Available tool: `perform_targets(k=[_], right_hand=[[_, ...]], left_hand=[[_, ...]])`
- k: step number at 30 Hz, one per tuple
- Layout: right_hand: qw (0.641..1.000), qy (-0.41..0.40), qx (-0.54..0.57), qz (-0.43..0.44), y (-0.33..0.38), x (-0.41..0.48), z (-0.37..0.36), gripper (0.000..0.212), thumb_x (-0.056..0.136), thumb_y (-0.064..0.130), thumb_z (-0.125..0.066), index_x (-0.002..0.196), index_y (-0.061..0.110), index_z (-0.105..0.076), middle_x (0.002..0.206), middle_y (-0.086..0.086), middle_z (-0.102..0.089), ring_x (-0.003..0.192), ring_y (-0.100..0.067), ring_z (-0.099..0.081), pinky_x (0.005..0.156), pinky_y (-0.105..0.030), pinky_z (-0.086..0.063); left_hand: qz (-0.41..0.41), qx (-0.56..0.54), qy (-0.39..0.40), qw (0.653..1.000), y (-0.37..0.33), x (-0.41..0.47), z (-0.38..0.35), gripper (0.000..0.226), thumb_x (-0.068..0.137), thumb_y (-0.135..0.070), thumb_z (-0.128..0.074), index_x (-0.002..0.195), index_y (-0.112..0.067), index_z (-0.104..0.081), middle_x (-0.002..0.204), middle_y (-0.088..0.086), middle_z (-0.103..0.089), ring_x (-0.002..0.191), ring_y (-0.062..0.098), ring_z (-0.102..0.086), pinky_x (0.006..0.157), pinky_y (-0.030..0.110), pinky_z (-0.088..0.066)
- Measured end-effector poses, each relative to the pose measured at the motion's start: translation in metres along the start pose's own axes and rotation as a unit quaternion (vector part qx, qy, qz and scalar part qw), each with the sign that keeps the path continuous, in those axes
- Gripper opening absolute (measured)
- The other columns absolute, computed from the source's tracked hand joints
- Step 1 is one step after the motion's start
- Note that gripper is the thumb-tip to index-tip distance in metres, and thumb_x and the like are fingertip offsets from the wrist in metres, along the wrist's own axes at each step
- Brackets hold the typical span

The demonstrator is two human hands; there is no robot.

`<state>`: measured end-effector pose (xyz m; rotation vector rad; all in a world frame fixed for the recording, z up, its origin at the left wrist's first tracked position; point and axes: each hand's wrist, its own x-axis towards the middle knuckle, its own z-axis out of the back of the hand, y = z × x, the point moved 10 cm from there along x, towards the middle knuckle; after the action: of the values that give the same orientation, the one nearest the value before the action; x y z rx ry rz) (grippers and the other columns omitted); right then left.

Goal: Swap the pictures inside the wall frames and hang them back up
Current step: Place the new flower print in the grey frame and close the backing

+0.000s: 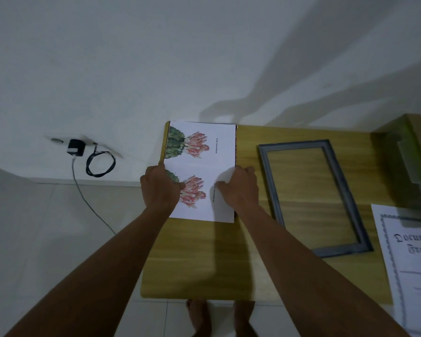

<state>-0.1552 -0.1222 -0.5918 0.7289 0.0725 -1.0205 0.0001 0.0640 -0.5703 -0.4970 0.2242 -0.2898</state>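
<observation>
Hands (160,188) (240,188) at print (204,152) edges (arms (122,251) outstretched)

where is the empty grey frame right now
In the head view the grey frame lies flat on the wooden table, right of the cactus print and left of the document sheet.

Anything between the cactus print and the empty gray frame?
Nothing visible: only bare table separates the cactus print from the gray frame, and the frame's opening shows just wood. The certificate lies beyond it.
</observation>
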Motion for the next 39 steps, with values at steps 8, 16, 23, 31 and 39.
perform_targets(k=[8, 16, 23, 31, 39], right_hand=[[0.999, -0.03, 0.027, 0.007, 0.006, 0.001, 0.0, 0.048, 0.088, 0.029, -0.07, 0.13, 0.016, -0.051, 0.13, -0.006, -0.046, 0.118, -0.027, -0.051, 0.097, -0.048, -0.048], [0.999, -0.022, 0.045, -0.013, 0.005, 0.004, -0.002, 0.056, 0.084, 0.032, -0.074, 0.132, 0.017, -0.049, 0.129, -0.005, -0.045, 0.118, -0.028, -0.051, 0.098, -0.05, -0.048], [0.999, -0.014, 0.045, -0.019, 0.004, 0.006, -0.003, 0.055, 0.084, 0.03, -0.073, 0.132, 0.017, -0.049, 0.129, -0.005, -0.044, 0.119, -0.028, -0.05, 0.097, -0.049, -0.049], [0.994, -0.015, 0.107, -0.016, 0.007, 0.006, 0.003, 0.043, 0.09, 0.034, -0.064, 0.128, 0.015, -0.053, 0.122, -0.005, -0.048, 0.113, -0.027, -0.053, 0.088, -0.044, -0.053], [0.966, -0.027, 0.252, -0.052, 0.007, 0.009, 0.034, 0.03, 0.093, 0.012, -0.062, 0.122, 0.017, -0.056, 0.098, 0.006, -0.063, 0.086, -0.012, -0.061, 0.069, -0.025, -0.05]], left_hand=[[0.005, -0.039, 0.002, 0.999, 0.002, 0.003, 0.013, 0.066, 0.058, -0.021, -0.091, 0.114, -0.009, -0.059, 0.106, 0.013, -0.065, 0.103, 0.032, -0.058, 0.084, 0.041, -0.046], [0.02, -0.088, 0.009, 0.996, 0.004, 0.004, 0.015, 0.077, 0.055, -0.015, -0.093, 0.124, -0.01, -0.058, 0.108, 0.013, -0.066, 0.106, 0.031, -0.058, 0.086, 0.04, -0.045], [-0.026, -0.048, -0.055, 0.997, -0.009, -0.002, 0.034, 0.039, 0.075, -0.01, -0.077, 0.11, -0.012, -0.06, 0.098, 0.01, -0.069, 0.092, 0.03, -0.062, 0.071, 0.036, -0.045], [-0.034, -0.169, 0.07, 0.983, -0.023, 0.004, 0.03, 0.015, 0.091, -0.013, -0.057, 0.105, -0.01, -0.054, 0.093, 0.004, -0.063, 0.078, 0.02, -0.06, 0.061, 0.026, -0.044], [-0.038, -0.283, 0.144, 0.947, -0.028, 0.003, 0.045, 0.016, 0.092, -0.015, -0.06, 0.107, -0.014, -0.057, 0.096, 0.004, -0.069, 0.084, 0.023, -0.068, 0.071, 0.034, -0.055]])
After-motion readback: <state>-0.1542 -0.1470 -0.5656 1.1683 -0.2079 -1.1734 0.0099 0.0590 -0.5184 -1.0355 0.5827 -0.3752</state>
